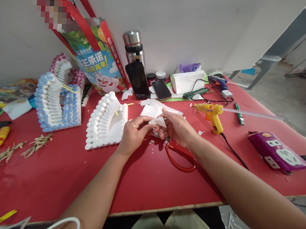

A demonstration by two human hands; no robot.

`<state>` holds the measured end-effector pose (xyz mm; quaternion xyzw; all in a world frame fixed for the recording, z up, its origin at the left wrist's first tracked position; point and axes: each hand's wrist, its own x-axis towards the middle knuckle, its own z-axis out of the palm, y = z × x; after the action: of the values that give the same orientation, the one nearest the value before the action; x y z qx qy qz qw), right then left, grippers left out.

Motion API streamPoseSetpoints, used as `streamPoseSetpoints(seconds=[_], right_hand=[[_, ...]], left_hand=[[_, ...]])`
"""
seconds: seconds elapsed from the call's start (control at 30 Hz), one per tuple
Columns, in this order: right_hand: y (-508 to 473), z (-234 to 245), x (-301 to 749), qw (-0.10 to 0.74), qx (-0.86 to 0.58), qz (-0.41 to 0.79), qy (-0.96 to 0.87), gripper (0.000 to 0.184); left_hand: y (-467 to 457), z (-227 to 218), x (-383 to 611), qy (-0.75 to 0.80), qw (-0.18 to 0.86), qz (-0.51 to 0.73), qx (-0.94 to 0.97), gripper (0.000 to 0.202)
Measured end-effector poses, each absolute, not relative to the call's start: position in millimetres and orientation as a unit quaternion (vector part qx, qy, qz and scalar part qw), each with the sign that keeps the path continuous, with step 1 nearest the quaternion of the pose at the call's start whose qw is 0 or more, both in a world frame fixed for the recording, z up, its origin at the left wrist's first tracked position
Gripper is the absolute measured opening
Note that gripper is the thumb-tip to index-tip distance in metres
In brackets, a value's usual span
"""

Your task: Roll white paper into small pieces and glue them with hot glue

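Note:
Over the middle of the table, a small white piece of paper (159, 122) is held between my two hands, its left end curled. My left hand (135, 133) pinches that curled end between thumb and fingers. My right hand (179, 128) is closed around the other side, its fingers bent beneath the paper. Just below it lie scissors (181, 166) with red handles, their blades mostly hidden by the hand. Flat white paper sheets (151, 110) rest behind my hands. Left of my left hand stands a fan-shaped white model (98, 125) built of small rolls.
On the red table (149, 192), a yellow glue gun (212, 115) and purple power strip (278, 152) lie right. Two phones, a steel flask (133, 42) and tissues (187, 81) stand behind. Leftward are a blue-and-white model (72, 106), dried stalks (37, 145) and a printed bag (96, 63).

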<state>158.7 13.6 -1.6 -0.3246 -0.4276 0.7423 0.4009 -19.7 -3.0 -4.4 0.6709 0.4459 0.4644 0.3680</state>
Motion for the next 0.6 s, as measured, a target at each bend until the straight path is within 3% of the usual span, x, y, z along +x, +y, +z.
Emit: streamPoseSetpoints(seconds=[0.23, 0.6], right_hand=[[15.0, -3.9, 161.5, 0.395, -0.315, 0.772, -0.386, 0.025], [17.5, -2.6, 163.0, 0.405, -0.382, 0.687, -0.467, 0.029]], left_hand=[[0.1, -8.3, -25.7, 0.450, 0.319, 0.437, 0.710, 0.022], [0.7, -6.5, -25.9, 0.439, 0.272, 0.430, 0.740, 0.018]])
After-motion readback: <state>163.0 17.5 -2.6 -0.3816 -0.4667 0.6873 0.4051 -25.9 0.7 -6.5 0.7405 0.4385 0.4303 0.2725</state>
